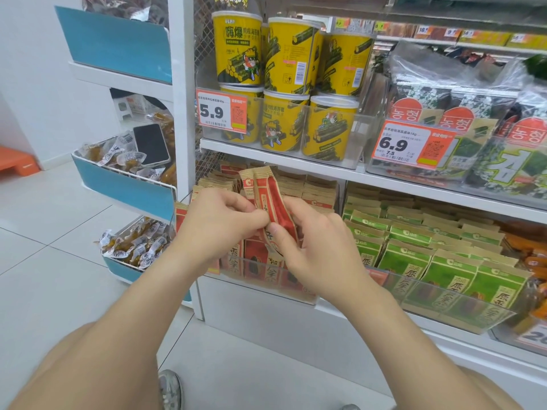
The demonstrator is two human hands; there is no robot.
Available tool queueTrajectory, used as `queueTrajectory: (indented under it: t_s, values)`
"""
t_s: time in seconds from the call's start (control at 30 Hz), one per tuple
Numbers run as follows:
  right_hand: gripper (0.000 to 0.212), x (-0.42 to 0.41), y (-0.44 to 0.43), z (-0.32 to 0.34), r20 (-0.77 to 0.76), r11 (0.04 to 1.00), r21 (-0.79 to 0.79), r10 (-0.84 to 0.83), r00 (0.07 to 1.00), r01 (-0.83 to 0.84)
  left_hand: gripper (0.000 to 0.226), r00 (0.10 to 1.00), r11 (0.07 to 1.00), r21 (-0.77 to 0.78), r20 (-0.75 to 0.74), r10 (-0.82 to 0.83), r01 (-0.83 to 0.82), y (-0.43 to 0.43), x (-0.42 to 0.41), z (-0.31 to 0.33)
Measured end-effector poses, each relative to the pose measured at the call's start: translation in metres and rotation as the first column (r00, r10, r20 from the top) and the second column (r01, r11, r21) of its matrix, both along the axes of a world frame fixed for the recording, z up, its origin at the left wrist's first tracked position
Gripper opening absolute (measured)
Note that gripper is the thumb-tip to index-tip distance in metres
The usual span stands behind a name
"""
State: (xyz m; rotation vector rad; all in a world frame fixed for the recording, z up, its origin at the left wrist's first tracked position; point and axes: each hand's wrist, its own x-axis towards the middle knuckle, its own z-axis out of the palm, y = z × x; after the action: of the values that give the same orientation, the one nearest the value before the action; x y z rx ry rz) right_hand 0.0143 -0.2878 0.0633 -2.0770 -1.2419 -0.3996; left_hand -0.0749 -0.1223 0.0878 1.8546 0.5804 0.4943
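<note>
Left hand (pixel 220 217) pinches red-and-kraft packet (pixel 268 199) on its left edge, fingers curled. Right hand (pixel 313 241) grips same packet from right, thumb on lower front. Packet upright, bent lengthwise, held just above red packets (pixel 257 261) in clear front bin (pixel 296 287) on low shelf. Green packets (pixel 444 261) in next bin to right. Yellow tubs (pixel 239 51) on shelf above. Phone (pixel 151 145) lies in left side basket (pixel 124 184).

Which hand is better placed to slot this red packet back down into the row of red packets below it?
Right, probably. The right hand wraps the lower half of the red packet, directly over the red row; the left hand only pinches one edge.
</note>
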Motion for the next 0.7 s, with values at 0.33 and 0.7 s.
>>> queueTrajectory:
  t_s: [0.33, 0.7]
  values:
    - [0.034, -0.001, 0.0, 0.0, 0.012, 0.999, -0.026, -0.034, 0.999, 0.034, 0.01, 0.999, 0.999, 0.004, -0.001, -0.038, 0.038, 0.004, -0.001, 0.002]
    - [0.028, 0.0, 0.0, 0.005, -0.195, 0.993, 0.117, 0.027, 0.98, -0.004, 0.033, 0.973, 0.99, 0.02, 0.181, -0.143, 0.142, -0.005, -0.002, 0.001]
